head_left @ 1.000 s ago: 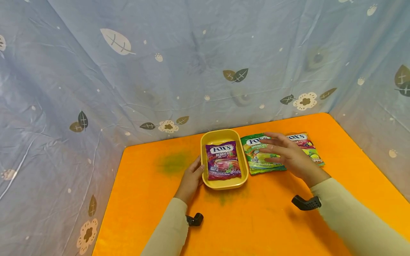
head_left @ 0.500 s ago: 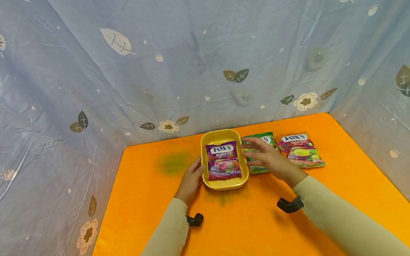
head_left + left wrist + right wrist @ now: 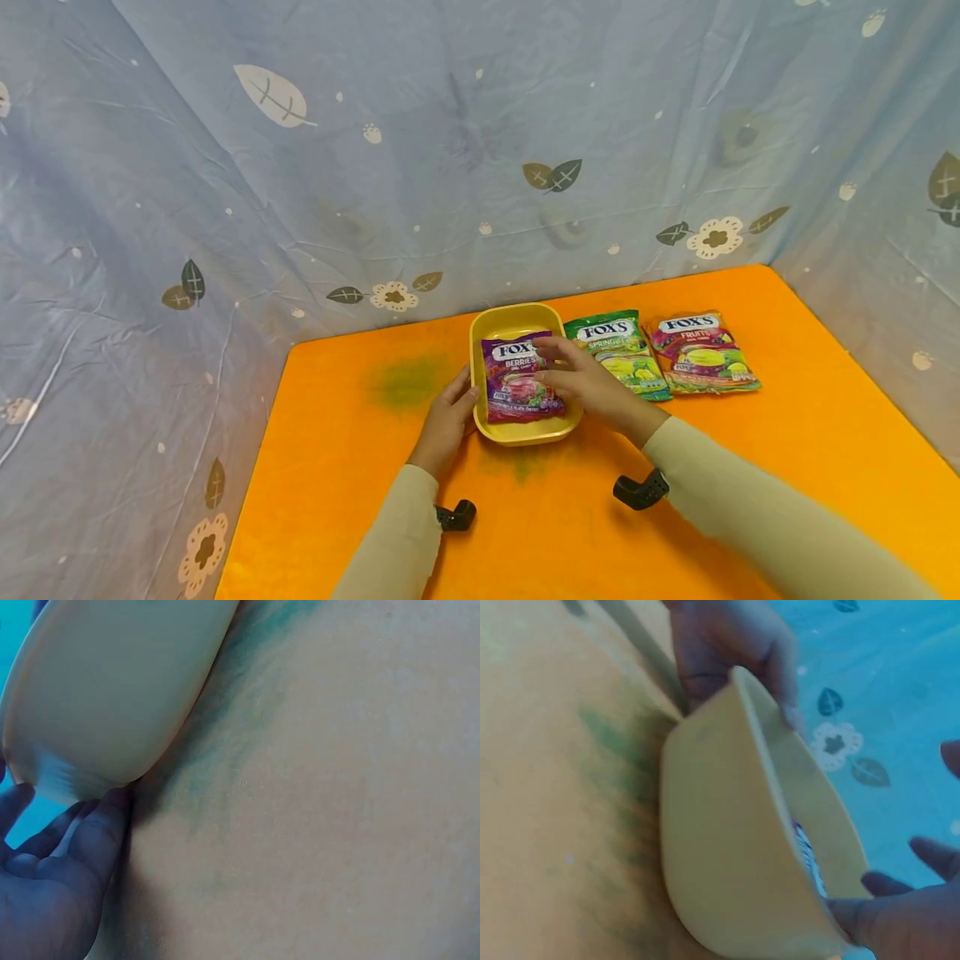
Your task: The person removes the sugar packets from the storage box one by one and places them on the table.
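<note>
A yellow plastic tub (image 3: 525, 435) stands on the orange tabletop with a purple FOX'S Berries candy bag (image 3: 516, 390) lying face up inside it. My left hand (image 3: 442, 423) grips the tub's left wall, thumb over the rim; the left wrist view shows its fingers (image 3: 105, 825) against the outer side. Over the right rim reaches my right hand (image 3: 588, 387), its fingers spread and slightly bent above the bag's right part. In the right wrist view its thumb lies near the tub's (image 3: 712, 825) rim, and the fingers pinch nothing. Whether they touch the bag cannot be told.
Right of the tub lies a green FOX'S Spring Tea bag (image 3: 618, 354), partly behind my right hand. Beside it is an orange-red FOX'S Fruits bag (image 3: 701, 354). A blue patterned curtain (image 3: 420, 192) borders the table at the back and sides. Green smudges (image 3: 405, 383) mark the tabletop (image 3: 337, 467).
My right hand has moved left, from above the green and fruits bags to over the tub, uncovering both bags. My left hand and the tub have stayed in place.
</note>
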### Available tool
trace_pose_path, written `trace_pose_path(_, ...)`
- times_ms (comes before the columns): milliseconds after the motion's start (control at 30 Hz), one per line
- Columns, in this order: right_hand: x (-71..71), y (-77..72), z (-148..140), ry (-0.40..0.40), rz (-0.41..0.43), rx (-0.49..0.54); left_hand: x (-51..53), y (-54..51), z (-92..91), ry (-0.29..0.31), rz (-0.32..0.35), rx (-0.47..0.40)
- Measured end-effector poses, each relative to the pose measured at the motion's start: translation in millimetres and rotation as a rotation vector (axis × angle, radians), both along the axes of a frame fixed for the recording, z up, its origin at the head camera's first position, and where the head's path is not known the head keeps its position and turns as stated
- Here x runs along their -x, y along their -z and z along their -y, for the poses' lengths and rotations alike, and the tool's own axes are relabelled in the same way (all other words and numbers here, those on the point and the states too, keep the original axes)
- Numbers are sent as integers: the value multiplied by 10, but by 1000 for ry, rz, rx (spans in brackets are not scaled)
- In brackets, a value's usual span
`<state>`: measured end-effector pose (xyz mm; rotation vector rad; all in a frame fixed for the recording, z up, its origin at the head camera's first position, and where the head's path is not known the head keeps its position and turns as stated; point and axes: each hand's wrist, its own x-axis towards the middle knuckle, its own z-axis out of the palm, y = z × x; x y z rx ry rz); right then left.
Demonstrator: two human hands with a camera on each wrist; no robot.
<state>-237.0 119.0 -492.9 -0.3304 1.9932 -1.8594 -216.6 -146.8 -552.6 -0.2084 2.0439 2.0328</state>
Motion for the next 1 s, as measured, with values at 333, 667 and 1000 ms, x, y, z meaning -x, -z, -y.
trace_pose_path(333, 14, 138, 321, 103, -102, -214, 1, 6, 24, 2, -2, 6)
trace_pose_path(667, 63, 140, 444, 196, -47, -322, -5, -2, 32, 19, -20, 9)
trace_pose_path(1000, 89, 123, 459, 210, 75, -312, -8, 15, 29, 23, -22, -28)
